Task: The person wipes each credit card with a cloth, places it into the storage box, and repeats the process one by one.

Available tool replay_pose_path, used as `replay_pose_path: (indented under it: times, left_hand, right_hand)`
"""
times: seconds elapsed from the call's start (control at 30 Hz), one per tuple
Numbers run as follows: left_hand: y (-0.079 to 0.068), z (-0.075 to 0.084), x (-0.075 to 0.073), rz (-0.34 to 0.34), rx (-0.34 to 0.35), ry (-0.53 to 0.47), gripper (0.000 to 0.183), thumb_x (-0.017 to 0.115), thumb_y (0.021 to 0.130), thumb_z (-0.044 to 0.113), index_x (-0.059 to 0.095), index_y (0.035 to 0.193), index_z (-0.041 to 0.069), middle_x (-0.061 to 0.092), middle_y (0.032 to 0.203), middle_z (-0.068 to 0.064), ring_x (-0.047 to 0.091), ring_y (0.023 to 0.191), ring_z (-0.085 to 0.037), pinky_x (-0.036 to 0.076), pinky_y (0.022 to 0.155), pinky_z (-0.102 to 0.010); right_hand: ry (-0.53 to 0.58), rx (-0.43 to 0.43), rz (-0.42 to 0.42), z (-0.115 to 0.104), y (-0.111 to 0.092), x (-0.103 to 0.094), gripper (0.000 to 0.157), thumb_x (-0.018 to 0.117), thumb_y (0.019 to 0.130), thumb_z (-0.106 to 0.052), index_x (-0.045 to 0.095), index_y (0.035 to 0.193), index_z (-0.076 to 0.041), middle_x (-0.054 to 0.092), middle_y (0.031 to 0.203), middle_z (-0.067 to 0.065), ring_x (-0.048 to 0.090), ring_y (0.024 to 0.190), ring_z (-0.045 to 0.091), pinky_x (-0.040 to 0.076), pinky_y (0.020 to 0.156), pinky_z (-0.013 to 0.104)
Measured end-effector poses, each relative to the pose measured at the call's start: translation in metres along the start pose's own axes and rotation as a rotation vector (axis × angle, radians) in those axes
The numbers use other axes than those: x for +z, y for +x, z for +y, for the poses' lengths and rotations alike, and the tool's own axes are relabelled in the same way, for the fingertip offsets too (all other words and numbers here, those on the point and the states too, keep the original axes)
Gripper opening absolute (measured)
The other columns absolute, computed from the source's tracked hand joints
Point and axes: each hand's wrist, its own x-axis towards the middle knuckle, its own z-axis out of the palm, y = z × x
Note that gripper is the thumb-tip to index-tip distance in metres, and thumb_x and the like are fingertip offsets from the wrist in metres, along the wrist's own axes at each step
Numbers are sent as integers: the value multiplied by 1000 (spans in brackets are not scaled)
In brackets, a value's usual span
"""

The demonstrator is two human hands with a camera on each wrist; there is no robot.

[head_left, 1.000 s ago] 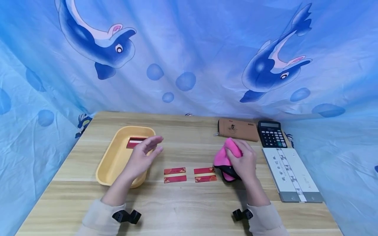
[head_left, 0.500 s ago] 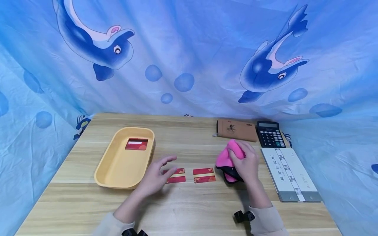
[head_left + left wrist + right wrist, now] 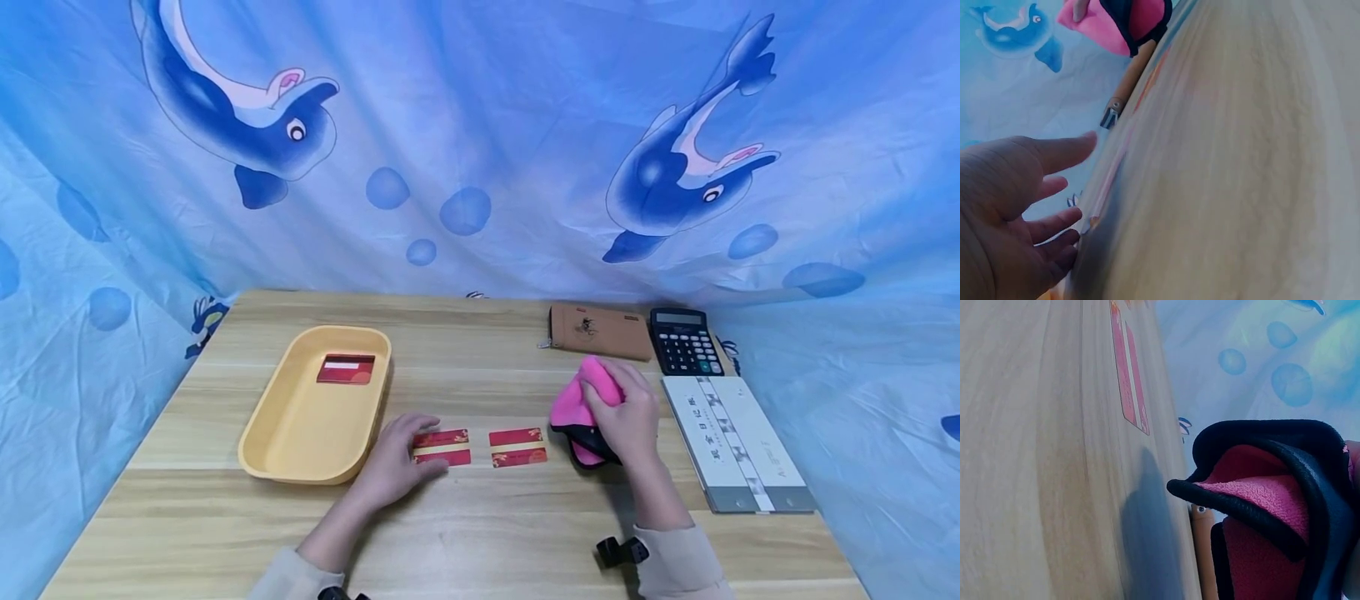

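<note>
My left hand (image 3: 400, 458) reaches over the left edge of a red card with a pale gold band (image 3: 447, 448), lying flat on the table. Its fingers lie along the card's upper left and the thumb by the lower edge; in the left wrist view the loosely bent fingers (image 3: 1054, 225) and thumb are spread apart. A matching red card (image 3: 519, 447) lies to the right. My right hand (image 3: 632, 412) grips a soft pink pouch with black edging (image 3: 573, 408) from above. The right wrist view shows the pouch (image 3: 1260, 506) gaping, with fuzzy pink lining.
A yellow tray (image 3: 258, 417) stands left, holding a red card with a dark stripe (image 3: 345, 370). At the back right are a brown zip wallet (image 3: 615, 333) and a black calculator (image 3: 686, 343). A white-and-grey booklet (image 3: 738, 442) lies at the right.
My left hand has moved from above the tray, rightward and down to the left red card, uncovering the tray's card. The right hand keeps the pouch in nearly the same place.
</note>
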Motion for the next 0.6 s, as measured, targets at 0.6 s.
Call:
replay_pose_path:
  times: [0.6]
  left_hand:
    - [3, -9, 2, 7, 9, 129, 68, 98, 63, 16, 69, 123, 5, 66, 110, -4, 56, 107, -23, 46, 99, -42]
  right_hand:
    - [0, -1, -8, 3, -4, 3, 44, 88, 77, -7, 74, 118, -2, 73, 112, 15, 70, 101, 33, 59, 84, 43]
